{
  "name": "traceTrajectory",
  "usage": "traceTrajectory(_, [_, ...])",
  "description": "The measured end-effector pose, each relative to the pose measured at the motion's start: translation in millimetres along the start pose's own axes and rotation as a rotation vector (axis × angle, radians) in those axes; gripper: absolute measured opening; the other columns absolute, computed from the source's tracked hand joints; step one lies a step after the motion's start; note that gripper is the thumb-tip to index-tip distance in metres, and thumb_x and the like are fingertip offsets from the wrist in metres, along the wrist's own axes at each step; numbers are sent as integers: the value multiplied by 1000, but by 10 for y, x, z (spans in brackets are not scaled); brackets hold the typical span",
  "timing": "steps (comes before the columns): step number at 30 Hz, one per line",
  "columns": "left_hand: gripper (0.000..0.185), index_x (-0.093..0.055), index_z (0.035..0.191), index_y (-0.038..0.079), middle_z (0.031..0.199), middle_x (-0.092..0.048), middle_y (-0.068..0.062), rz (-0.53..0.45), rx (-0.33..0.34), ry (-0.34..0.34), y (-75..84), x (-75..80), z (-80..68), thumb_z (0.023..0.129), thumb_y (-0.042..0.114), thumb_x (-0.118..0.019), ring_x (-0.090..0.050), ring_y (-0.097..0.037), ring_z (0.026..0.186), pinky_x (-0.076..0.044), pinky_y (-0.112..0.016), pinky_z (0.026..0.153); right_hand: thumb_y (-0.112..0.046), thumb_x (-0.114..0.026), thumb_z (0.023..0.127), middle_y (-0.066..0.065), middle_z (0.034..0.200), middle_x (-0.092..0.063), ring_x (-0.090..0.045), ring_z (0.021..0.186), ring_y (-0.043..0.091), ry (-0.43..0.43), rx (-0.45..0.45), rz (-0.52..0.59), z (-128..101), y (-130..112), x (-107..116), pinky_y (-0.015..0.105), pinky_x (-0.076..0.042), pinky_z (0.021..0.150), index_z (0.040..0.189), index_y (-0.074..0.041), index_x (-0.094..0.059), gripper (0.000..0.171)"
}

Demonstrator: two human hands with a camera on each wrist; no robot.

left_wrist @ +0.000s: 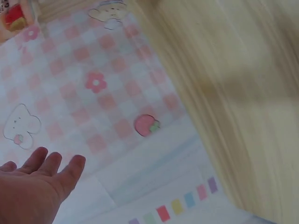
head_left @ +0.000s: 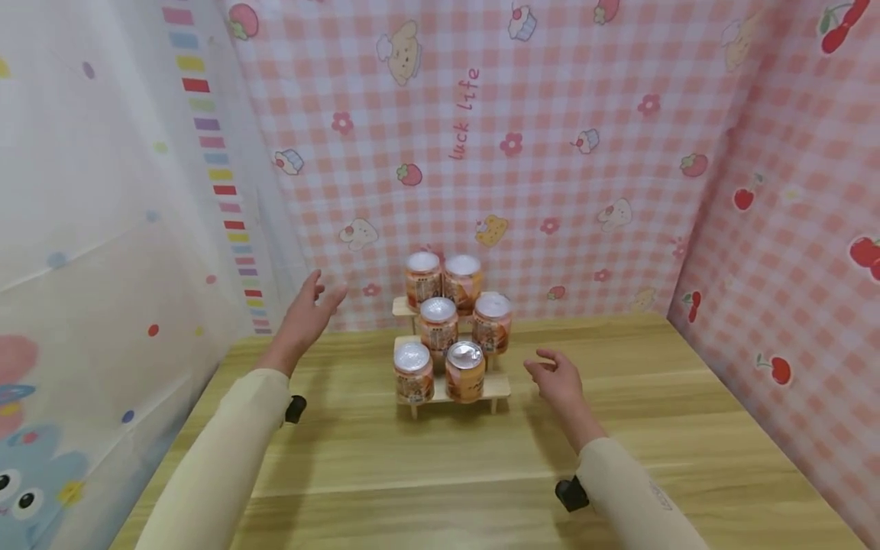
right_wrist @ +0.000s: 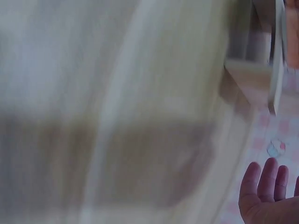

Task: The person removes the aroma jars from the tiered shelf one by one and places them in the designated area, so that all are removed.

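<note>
Several cans with orange labels and silvery lids stand upright in pairs on a three-step wooden rack (head_left: 440, 394). On its lowest step are a left can (head_left: 414, 374) and a right can (head_left: 465, 373). The middle step bears another can (head_left: 438, 327) and, to its right, one more (head_left: 492, 325). Two cans, one of them at the top left (head_left: 422, 283), are on the highest step. My left hand (head_left: 307, 317) hovers left of the rack, holding nothing, its fingers loosely spread. On the other side, my right hand (head_left: 560, 386) is apart from the rack with relaxed, empty fingers.
The rack stands on a wood-grain table (head_left: 385, 481) near its back edge. Behind rises a pink checked cloth (head_left: 584, 92), and a similar cloth (head_left: 791, 305) hangs on the right. A white patterned sheet (head_left: 103, 229) lines the left side.
</note>
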State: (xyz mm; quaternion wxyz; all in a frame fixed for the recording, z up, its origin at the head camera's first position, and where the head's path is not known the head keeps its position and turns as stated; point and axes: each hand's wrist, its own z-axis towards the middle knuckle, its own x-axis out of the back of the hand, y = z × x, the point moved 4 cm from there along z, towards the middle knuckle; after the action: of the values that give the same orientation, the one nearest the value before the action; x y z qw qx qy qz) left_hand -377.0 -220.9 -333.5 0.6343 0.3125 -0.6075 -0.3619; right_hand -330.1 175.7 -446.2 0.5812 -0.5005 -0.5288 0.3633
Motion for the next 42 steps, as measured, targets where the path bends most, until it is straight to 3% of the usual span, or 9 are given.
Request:
traceTrajectory(5, [96, -2, 146, 27, 147, -19, -10, -76, -18, 41, 135, -15, 95, 74, 73, -45, -17, -26, 134, -23, -50, 102, -19, -59, 88, 21, 114, -56, -57, 95, 32, -29, -65, 98, -41, 124, -238, 36, -49, 65, 125, -3, -44, 43])
traceTrajectory(14, [93, -13, 146, 24, 143, -28, -10, -101, -60, 77, 404, -124, 251, 74, 70, -50, -24, -25, 131, -28, -45, 101, -10, -62, 86, 26, 102, -60, -62, 81, 33, -53, -69, 223, -90, 210, -497, 41, -51, 71, 125, 4, -41, 46])
traceTrajectory(20, [91, -16, 145, 23, 142, -31, -10, -98, -72, 73, 446, -222, 330, 75, 68, -51, -27, -26, 130, -30, -45, 100, -5, -64, 83, 14, 86, -61, -62, 69, 22, -25, -107, 287, -89, 297, -562, 36, -51, 61, 119, 3, -45, 41])
traceTrajectory(25, [94, -18, 145, 23, 141, -33, -8, -92, -73, 59, 452, -302, 374, 72, 72, -50, -27, -24, 130, -29, -45, 100, -4, -64, 83, 12, 86, -56, -59, 65, 18, 19, -126, 273, -94, 329, -549, 32, -50, 57, 117, 1, -47, 39])
traceTrajectory(31, [95, -22, 144, 25, 140, -35, -6, -112, -67, 48, 423, -334, 426, 69, 73, -54, -29, -23, 128, -30, -45, 99, -4, -63, 83, 13, 91, -56, -59, 67, 17, 10, -146, 281, -100, 346, -599, 30, -49, 58, 116, 0, -45, 37])
traceTrajectory(38, [78, -35, 139, 21, 135, -42, -5, -164, -105, 3, 504, -441, 555, 75, 51, -68, -36, -21, 123, -33, -43, 97, -6, -62, 84, 12, 91, -58, -61, 68, 18, 12, -142, 253, -114, 369, -622, 30, -47, 55, 118, 0, -44, 39])
traceTrajectory(42, [75, -39, 136, 21, 131, -46, -4, -169, -115, -29, 531, -552, 632, 72, 45, -73, -41, -20, 118, -36, -42, 95, -7, -62, 85, 13, 92, -59, -60, 67, 17, 20, -152, 226, -126, 396, -611, 29, -46, 54, 118, -1, -44, 38])
